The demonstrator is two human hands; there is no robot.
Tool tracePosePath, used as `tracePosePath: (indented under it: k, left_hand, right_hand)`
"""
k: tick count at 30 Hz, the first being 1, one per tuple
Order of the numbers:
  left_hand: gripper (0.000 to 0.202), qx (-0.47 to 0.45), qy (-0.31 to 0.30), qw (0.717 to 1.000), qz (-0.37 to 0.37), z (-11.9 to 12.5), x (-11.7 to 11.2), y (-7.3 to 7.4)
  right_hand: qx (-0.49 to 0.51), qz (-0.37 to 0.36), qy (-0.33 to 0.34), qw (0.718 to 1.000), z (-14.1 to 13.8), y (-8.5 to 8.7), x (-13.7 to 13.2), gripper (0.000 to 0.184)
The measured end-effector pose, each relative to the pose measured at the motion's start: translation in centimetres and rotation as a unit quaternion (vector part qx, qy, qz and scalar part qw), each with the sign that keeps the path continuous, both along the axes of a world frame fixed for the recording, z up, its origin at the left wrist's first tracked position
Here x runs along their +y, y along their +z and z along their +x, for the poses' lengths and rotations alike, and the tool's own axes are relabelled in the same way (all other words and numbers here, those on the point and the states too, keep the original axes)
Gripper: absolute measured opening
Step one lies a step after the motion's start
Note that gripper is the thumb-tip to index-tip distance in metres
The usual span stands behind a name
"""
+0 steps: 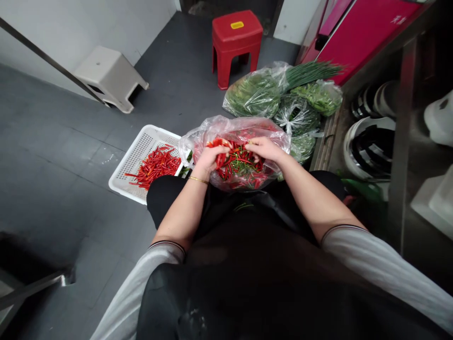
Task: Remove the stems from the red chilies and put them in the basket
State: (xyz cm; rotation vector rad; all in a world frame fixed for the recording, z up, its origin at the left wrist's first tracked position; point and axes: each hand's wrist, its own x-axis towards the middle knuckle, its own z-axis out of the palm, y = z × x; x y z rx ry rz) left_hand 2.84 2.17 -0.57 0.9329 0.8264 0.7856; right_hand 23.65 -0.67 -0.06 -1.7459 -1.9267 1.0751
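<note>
A clear plastic bag point(198, 134) full of red chili peppers with green stems point(240, 165) lies open between my knees. My left hand point(211, 157) is over the left side of the pile, its fingers closed around several red chilies. At the right side of the bag's mouth, my right hand point(264, 148) has its fingertips pinched together on a chili among the others. To the left, a white perforated basket point(127, 172) holds a heap of loose red chilies point(157, 165).
Bags of leafy greens point(253, 94) and a bundle of long green stalks point(311, 74) lie beyond the bag. A red stool point(238, 38) and a white stool point(106, 73) stand further back. Shelving with white tubs point(370, 148) is on the right.
</note>
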Motion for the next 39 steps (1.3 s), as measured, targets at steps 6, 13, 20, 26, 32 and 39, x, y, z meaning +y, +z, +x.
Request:
tracePosePath:
  k: [6, 13, 20, 26, 32, 39]
  left_hand:
    - [0.013, -0.097, 0.078, 0.984, -0.124, -1.1, 0.6, -0.2]
    - [0.025, -0.060, 0.044, 0.987, -0.142, -0.1, 0.0, -0.5]
    - [0.038, -0.005, 0.022, 0.995, -0.097, 2.6, -0.6, -2.9]
    - [0.027, 0.074, 0.031, 0.988, -0.132, 3.5, -1.2, -2.7]
    - [0.022, 0.060, 0.056, 0.990, -0.113, 1.6, -0.1, -1.7]
    - [0.022, 0.047, 0.093, 0.989, -0.103, 0.5, 0.6, -1.3]
  right_hand:
    - [-0.349, 0.017, 0.107, 0.931, -2.6, -3.6, 1.2, 0.032]
    - [-0.055, -0.040, -0.004, 0.998, -0.5, -2.9, 1.5, 0.012]
    - [0.226, -0.066, -0.138, 0.962, -1.9, -2.8, 0.8, 0.025]
    - [-0.203, 0.141, 0.027, 0.969, -3.5, -1.5, -0.2, 0.032]
    - [-0.332, -0.001, 0.069, 0.941, -1.6, -2.1, 0.7, 0.046]
    - [-0.346, 0.058, 0.241, 0.905, -5.0, -4.3, -2.0, 0.035]
